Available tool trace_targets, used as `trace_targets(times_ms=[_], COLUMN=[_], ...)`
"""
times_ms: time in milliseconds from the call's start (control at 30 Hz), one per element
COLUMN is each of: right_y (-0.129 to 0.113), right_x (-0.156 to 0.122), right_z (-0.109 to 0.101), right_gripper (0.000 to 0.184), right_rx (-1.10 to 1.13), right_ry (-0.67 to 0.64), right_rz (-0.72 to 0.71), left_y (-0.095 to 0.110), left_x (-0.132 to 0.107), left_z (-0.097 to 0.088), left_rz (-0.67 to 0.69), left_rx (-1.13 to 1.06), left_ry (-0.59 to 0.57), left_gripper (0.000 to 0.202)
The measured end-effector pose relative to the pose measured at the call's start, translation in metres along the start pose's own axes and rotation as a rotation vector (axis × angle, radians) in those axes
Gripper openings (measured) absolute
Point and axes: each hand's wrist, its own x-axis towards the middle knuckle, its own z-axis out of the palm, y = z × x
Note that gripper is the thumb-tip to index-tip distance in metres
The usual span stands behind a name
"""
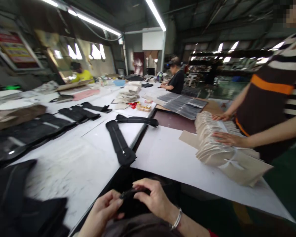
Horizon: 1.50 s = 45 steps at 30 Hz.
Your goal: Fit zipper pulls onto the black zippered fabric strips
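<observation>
Both my hands meet at the bottom centre, over my lap, on a small black fabric piece (130, 205). My left hand (102, 210) pinches its near edge with thumb and fingers. My right hand (154, 197), a silver bracelet on its wrist, curls over the top of the piece with fingers closed on it. A long black zipper strip (119, 143) lies on the white table (76, 164) just beyond my hands.
Black fabric piles (27, 135) cover the table's left side. A co-worker in a striped top presses both hands (224, 138) on a tied bundle of beige pieces (219, 144) at right. Other seated people (176, 79) work farther back among paper stacks (128, 95).
</observation>
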Motion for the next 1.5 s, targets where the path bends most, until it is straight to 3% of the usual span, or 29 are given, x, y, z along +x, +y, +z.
trace_targets(times_ms=[167, 367, 533, 733, 1000, 1133, 1300, 1400, 1500], right_y=[0.000, -0.001, -0.002, 0.002, 0.004, 0.006, -0.002, -0.015, -0.025], right_x=[0.012, 0.018, 0.023, 0.030, 0.038, 0.038, 0.039, 0.044, 0.053], right_z=[-0.006, -0.007, -0.010, -0.011, -0.010, -0.003, 0.005, -0.002, -0.011], right_gripper=[0.024, 0.026, 0.021, 0.023, 0.027, 0.025, 0.018, 0.018, 0.018], right_rx=[-0.220, -0.569, -0.770, -0.777, -0.687, -0.606, -0.423, -0.275, -0.177], right_ry=[0.096, 0.058, 0.022, -0.008, -0.047, -0.062, -0.094, -0.276, -0.427], right_rz=[-0.555, -0.971, -1.133, -1.199, -1.193, -1.115, -0.737, -0.445, -0.239], left_y=[0.011, 0.009, 0.008, 0.008, 0.012, 0.011, 0.011, 0.013, 0.013], left_x=[0.010, 0.012, 0.011, 0.010, 0.008, 0.008, 0.009, 0.008, 0.008], left_z=[0.010, 0.011, 0.010, 0.012, 0.016, 0.017, 0.021, 0.024, 0.027], left_rz=[0.019, 0.035, 0.031, 0.034, 0.040, 0.046, 0.064, 0.090, 0.114], left_rx=[-0.111, -0.144, -0.165, -0.175, -0.130, -0.092, -0.034, -0.002, 0.029], left_ry=[-0.010, 0.009, 0.011, 0.019, 0.057, 0.090, 0.121, 0.124, 0.118], left_gripper=[0.040, 0.038, 0.038, 0.040, 0.038, 0.037, 0.035, 0.032, 0.028])
